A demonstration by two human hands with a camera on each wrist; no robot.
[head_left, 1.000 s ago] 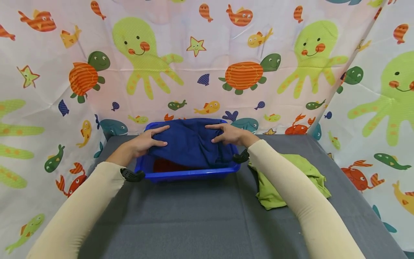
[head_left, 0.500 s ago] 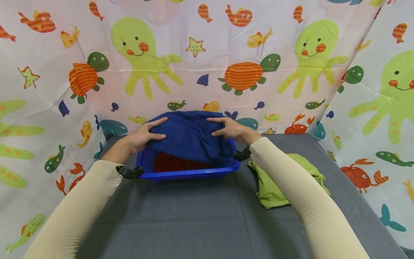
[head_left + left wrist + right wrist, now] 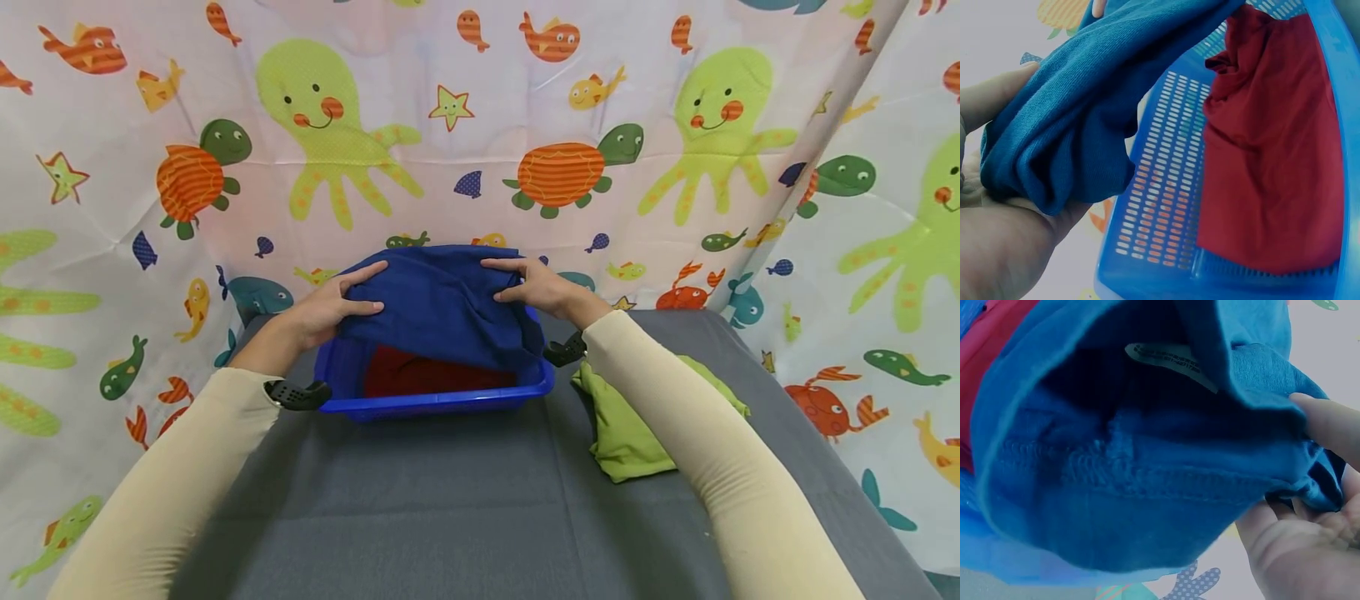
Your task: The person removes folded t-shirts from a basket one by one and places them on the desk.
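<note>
A folded dark blue garment [image 3: 442, 304] is held up between both hands, over the back of a blue plastic basket [image 3: 435, 404]. My left hand [image 3: 318, 315] grips its left end, thumb on one side and fingers on the other, as the left wrist view shows. At the other end my right hand [image 3: 543, 287] pinches the fabric. In the right wrist view an opening of the garment shows stitched seams and a white label [image 3: 1169, 361]. Inside the basket lies a folded red garment [image 3: 1272, 150], partly covered from the head camera by the blue one.
To the right of the basket a crumpled lime-green garment [image 3: 630, 433] lies on the grey table cover [image 3: 420, 517], partly behind the right forearm. A sea-animal-print curtain [image 3: 465, 150] hangs close behind the basket and along both sides.
Both hands have lifted the blue garment upward and slightly back, and more of the red garment in the basket shows. The basket and the green garment have stayed in place.
</note>
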